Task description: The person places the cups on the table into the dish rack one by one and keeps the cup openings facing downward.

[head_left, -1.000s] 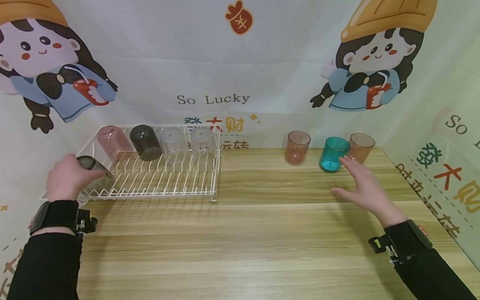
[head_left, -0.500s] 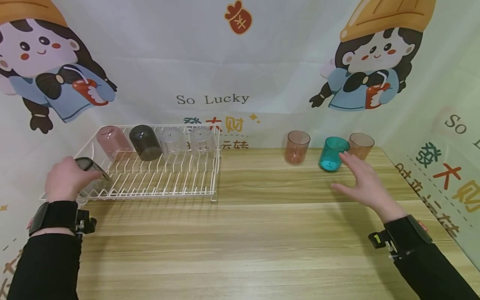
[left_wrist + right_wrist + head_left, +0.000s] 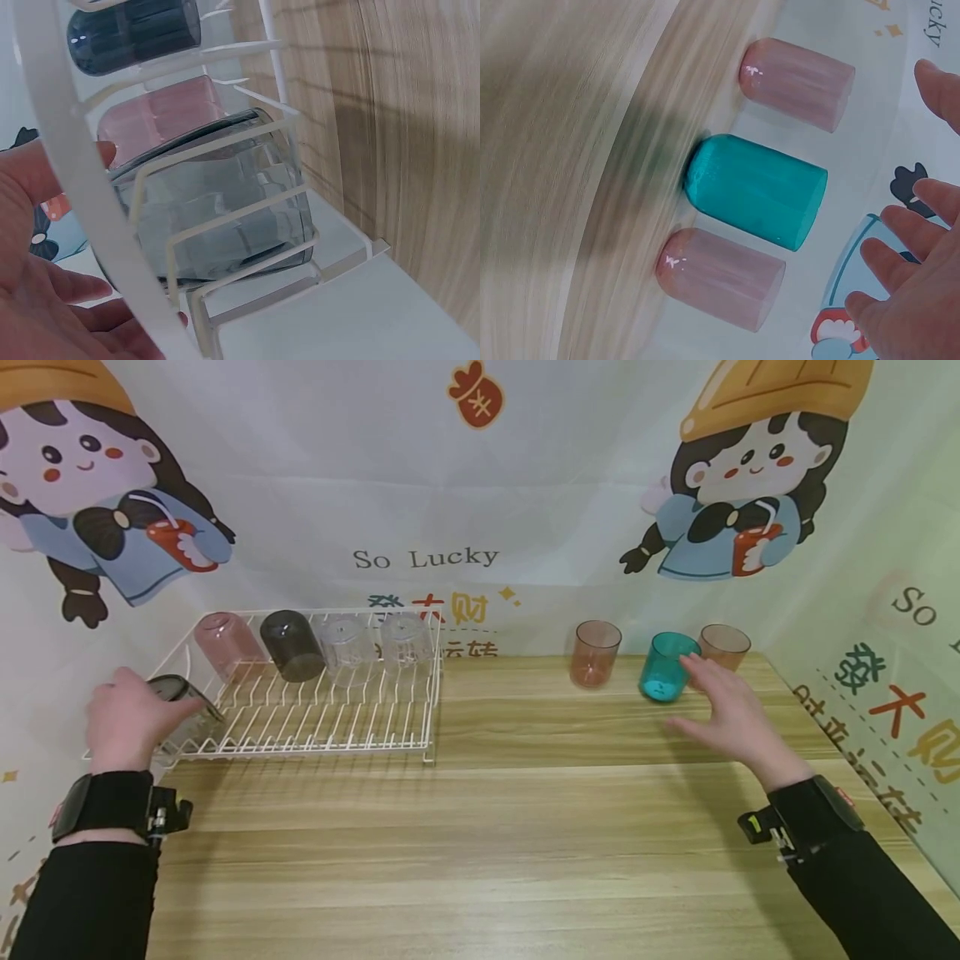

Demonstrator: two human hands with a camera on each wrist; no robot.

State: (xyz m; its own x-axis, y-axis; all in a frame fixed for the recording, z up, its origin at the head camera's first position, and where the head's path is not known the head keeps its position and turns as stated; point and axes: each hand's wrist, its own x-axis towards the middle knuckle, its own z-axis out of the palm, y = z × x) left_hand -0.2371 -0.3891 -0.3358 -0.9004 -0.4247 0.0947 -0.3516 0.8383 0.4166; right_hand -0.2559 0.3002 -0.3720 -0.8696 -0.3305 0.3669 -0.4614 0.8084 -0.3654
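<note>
My left hand [image 3: 129, 720] is at the left end of the white wire rack [image 3: 330, 748], its thumb and fingers round the upper end of a tilted grey glass [image 3: 217, 202]. Slim gaps may lie between fingertips and glass; the head view hides the far fingers. That glass leans among the rack's wires. With fingers spread, my right hand [image 3: 738, 731] hovers in front of a teal glass [image 3: 662, 675]. In the right wrist view, fingers and thumb are apart from the teal glass [image 3: 757, 191], which stands upright between two pink glasses [image 3: 799, 84].
Upside down along the rack's back row lean a pink glass [image 3: 227, 643], a dark grey glass [image 3: 291, 646] and two clear glasses [image 3: 347, 650]. Pink glasses stand left [image 3: 596, 654] and right of the teal one on the wooden table [image 3: 480, 852]. A printed cloth [image 3: 570, 485] hangs behind.
My left hand has shifted slightly left at the grey glass, which has moved only a little. The right hand has edged slightly forward, nearer the teal glass. The other glasses have stayed in place.
</note>
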